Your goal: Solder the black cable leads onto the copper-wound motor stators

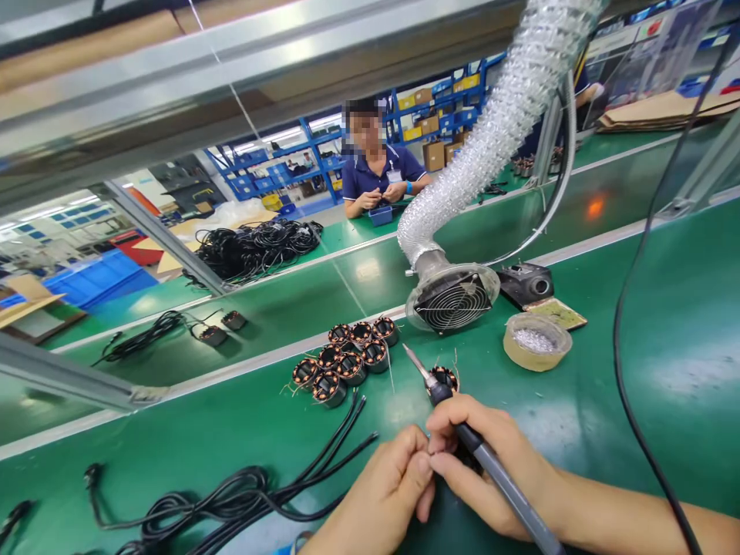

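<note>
My right hand [502, 470] holds a soldering iron [482, 451], its metal tip pointing up and left above the green bench. My left hand [393, 493] is closed, thumb and forefinger pinched against the right fingertips; what lies between them is too small to make out. Just beyond the right hand sits a copper-wound stator [445, 377], partly covered by the iron. A group of several similar stators [350, 362] stands further left. Black cables [260, 497] lie coiled left of my left hand, their cut ends near it.
A fan hood [454, 299] on a silver duct [486, 139] hangs over the bench. Right of it are a soldering stand [529, 284] and a round tub [536, 341]. A black cord [621, 370] crosses the right side. A person [378, 173] sits opposite.
</note>
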Demonstrator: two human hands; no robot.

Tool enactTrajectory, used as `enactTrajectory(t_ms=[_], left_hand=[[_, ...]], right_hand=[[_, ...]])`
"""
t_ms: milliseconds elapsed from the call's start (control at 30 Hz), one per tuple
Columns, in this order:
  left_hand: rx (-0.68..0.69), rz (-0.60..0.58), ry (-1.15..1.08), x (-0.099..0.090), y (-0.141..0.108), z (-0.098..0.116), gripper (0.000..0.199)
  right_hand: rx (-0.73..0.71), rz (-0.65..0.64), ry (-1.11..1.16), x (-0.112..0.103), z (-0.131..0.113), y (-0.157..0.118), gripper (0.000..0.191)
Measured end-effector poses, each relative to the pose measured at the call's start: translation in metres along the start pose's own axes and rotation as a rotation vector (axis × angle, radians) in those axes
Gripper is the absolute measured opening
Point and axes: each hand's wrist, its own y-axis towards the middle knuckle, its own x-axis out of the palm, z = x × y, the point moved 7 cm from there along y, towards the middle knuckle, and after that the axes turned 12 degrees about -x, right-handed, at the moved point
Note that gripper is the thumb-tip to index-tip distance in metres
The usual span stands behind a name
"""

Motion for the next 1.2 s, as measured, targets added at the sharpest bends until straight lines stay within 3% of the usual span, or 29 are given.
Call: enactTrajectory(t_ms=[67,133,267,400,567,733,867,1033,1200], left_hand=[[-0.073,-0.150,-0.115,0.008,0.004,-0.006,0.051],[-0.099,-0.189,-0.203,0.009,0.009,-0.010,0.057],[-0.089,0.008,-0.347,-0.005,0.015,-0.012,0.051],[-0.107,0.095,-0.392,-0.007,0.014,-0.013,0.049],[-0.051,0.227,-0.392,-0.014,0.010,-0.009,0.048],[-0.057,0.274,-0.180,-0.020,0.006,-0.004,0.040],[-0.093,0.251,0.090,-0.017,0.002,0.002,0.027],[-0.045,0.211,0.261,-0.006,-0.003,0.010,0.013],[-0.087,0.206,0.337,-0.002,-0.002,0.009,0.016]], right_hand=[[-0.052,-0.032,-0.032,0.000,-0.005,0.002,0.021],[-0.105,-0.030,-0.064,-0.002,-0.008,0.003,0.020],[-0.079,0.045,-0.131,-0.009,0.001,0.001,0.022],[0.015,0.082,-0.091,-0.009,0.012,-0.003,0.025],[-0.035,0.092,-0.111,0.001,0.005,-0.005,0.021],[-0.160,0.075,-0.189,0.001,-0.006,-0.003,0.020],[-0.145,0.068,-0.231,-0.011,0.001,0.002,0.026],[-0.266,-0.113,-0.128,0.008,0.005,0.008,0.025],[-0.352,-0.151,-0.178,0.012,0.006,0.008,0.015]])
